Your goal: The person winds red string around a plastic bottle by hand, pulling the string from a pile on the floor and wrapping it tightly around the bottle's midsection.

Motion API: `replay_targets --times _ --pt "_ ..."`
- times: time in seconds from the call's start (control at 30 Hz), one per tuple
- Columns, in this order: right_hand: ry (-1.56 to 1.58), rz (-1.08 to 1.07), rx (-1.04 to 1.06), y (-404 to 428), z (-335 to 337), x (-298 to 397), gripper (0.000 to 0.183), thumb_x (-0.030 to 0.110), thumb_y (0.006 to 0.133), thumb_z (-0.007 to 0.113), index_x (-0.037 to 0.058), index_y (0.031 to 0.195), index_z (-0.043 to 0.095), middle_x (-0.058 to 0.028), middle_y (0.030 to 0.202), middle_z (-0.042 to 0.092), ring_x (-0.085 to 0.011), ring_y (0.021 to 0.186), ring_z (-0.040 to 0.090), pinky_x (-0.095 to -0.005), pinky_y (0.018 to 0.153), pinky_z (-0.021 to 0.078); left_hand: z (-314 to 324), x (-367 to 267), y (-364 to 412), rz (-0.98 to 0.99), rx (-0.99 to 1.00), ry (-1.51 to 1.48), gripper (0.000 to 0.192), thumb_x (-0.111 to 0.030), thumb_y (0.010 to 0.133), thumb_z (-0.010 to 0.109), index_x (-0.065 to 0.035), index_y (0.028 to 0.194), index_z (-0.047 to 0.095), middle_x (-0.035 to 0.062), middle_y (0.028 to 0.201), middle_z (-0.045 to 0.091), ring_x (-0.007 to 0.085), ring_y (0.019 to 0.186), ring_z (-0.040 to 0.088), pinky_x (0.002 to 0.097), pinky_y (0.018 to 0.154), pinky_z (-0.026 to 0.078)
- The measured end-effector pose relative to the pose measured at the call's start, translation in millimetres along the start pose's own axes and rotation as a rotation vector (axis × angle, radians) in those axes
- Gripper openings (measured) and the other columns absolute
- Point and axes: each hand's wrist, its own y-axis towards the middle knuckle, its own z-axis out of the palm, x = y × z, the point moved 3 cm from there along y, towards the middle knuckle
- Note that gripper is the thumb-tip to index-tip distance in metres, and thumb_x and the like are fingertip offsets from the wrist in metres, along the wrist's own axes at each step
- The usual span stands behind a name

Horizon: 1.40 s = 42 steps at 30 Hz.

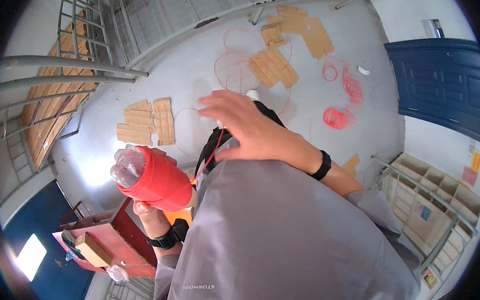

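My left hand (143,209) grips a clear plastic bottle (127,166) wrapped in a thick winding of red cord (160,179). The bottle lies tilted, its bare clear end facing left. A taut length of the cord (211,156) rises from the winding to my right hand (242,123). That hand is slightly blurred over my lap, palm down, thumb and fingers apart. It covers part of the cord, so any contact there is hidden. Beyond it, loose red loops (224,65) spread over the floor around flattened cardboard (273,68).
Coiled red cord (338,118) lies on the floor at right. More cardboard pieces (145,123) lie at left. Metal bed frames (77,69) stand at upper left, a red desk (134,237) at lower left. A blue door (440,82) and a shelf unit (429,197) are at right.
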Motion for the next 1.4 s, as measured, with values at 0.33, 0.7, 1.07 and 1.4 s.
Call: replay_targets --times 0.33,0.7,1.07,1.4 --pt "0.248 0.173 0.443 -51 -30 -59 0.025 0.029 0.080 0.065 0.0048 0.085 0.060 -0.0128 0.073 0.062 -0.0324 0.069 0.060 -0.0398 0.062 0.0459 81 27 32 -0.141 0.064 0.155 0.103 -0.056 0.049 0.079 -0.0024 0.128 0.040 0.0179 0.105 0.054 0.0301 0.091 0.059 0.0390 0.074 0.054" --pt "0.149 0.484 0.508 -109 -128 -122 0.024 0.027 0.081 0.063 0.0060 0.088 0.055 -0.0136 0.075 0.061 -0.0326 0.073 0.060 -0.0416 0.063 0.0443 131 41 43 -0.121 0.034 0.198 0.104 -0.052 0.050 0.080 -0.0028 0.131 0.037 0.0186 0.112 0.053 0.0324 0.097 0.059 0.0424 0.079 0.053" --pt "0.153 0.572 0.369 -137 -136 -133 0.025 0.022 0.078 0.068 0.0078 0.093 0.053 -0.0134 0.072 0.059 -0.0333 0.071 0.059 -0.0413 0.061 0.0441 136 46 56 -0.132 0.047 0.200 0.100 -0.052 0.052 0.077 -0.0004 0.128 0.038 0.0173 0.109 0.052 0.0315 0.094 0.058 0.0418 0.077 0.052" --pt "0.118 0.608 0.214 -118 -98 -102 0.029 0.022 0.078 0.069 0.0061 0.097 0.054 -0.0129 0.067 0.056 -0.0315 0.063 0.057 -0.0396 0.056 0.0423 84 26 87 -0.157 0.164 0.115 0.101 -0.051 0.052 0.077 0.0000 0.130 0.039 0.0182 0.113 0.053 0.0317 0.095 0.059 0.0407 0.077 0.053"
